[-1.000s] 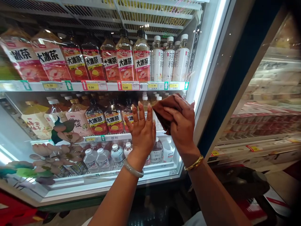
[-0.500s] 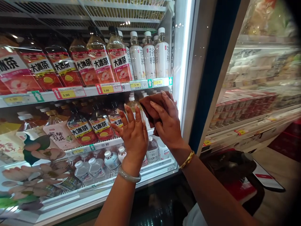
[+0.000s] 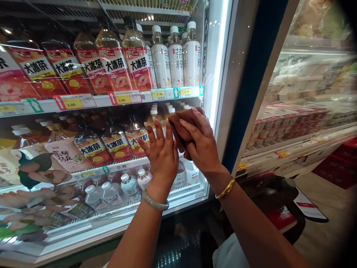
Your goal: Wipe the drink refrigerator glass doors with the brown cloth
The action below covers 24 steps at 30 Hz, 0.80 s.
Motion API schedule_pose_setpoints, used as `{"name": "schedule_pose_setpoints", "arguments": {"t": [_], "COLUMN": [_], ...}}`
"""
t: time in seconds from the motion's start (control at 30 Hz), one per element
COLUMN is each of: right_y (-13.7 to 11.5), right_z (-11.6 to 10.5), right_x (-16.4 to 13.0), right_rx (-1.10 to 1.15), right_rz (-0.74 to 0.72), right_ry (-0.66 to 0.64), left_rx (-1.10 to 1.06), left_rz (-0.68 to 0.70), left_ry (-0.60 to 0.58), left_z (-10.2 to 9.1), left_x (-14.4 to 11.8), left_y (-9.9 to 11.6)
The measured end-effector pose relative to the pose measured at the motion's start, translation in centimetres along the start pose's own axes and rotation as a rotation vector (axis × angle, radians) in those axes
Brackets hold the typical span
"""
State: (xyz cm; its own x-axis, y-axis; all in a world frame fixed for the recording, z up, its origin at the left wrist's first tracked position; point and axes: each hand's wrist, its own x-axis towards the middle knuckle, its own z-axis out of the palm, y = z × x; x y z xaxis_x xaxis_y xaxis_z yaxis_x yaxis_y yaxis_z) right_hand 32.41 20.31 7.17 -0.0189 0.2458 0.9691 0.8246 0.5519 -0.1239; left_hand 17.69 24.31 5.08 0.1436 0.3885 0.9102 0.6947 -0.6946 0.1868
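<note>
My right hand [image 3: 199,143] presses a brown cloth [image 3: 178,119] flat against the glass door [image 3: 83,156] of a drinks fridge, near the door's right edge. My left hand [image 3: 161,154] lies spread on the glass just left of the cloth, fingers apart, holding nothing. A pale bangle sits on my left wrist and a gold one on my right. Behind the glass stand tea bottles [image 3: 111,69] with red labels and white bottles [image 3: 178,61] on the upper shelf.
Yellow price tags [image 3: 122,98] run along the shelf edge. Small water bottles [image 3: 111,191] fill the lowest shelf. A flower sticker [image 3: 33,186] covers the lower left glass. To the right, a dark blue door frame [image 3: 256,82] and another chilled case [image 3: 306,111].
My right hand has slid the cloth slightly left and up on the glass. The view has shifted right, and my left hand stays spread beside it.
</note>
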Motion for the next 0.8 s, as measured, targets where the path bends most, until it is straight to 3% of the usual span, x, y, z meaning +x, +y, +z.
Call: {"name": "schedule_pose_setpoints", "arguments": {"t": [0.2, 0.4, 0.63, 0.8], "right_y": [0.3, 1.8, -0.2, 1.4], "right_z": [1.3, -0.2, 1.4, 0.0], "right_x": [-1.7, -0.5, -1.5, -1.5], "right_rx": [-0.040, -0.033, -0.023, -0.041], "right_rz": [-0.091, 0.021, -0.075, -0.027], "right_ry": [0.029, 0.165, 0.027, 0.105], "left_rx": [0.048, 0.059, -0.001, -0.012], "left_rz": [0.023, 0.010, -0.026, -0.030], "left_ry": [0.004, -0.009, -0.019, -0.026], "left_z": [0.0, -0.2, -0.2, -0.5], "left_x": [-0.1, 0.1, 0.1, 0.2], "left_y": [-0.2, 0.4, 0.4, 0.5]}}
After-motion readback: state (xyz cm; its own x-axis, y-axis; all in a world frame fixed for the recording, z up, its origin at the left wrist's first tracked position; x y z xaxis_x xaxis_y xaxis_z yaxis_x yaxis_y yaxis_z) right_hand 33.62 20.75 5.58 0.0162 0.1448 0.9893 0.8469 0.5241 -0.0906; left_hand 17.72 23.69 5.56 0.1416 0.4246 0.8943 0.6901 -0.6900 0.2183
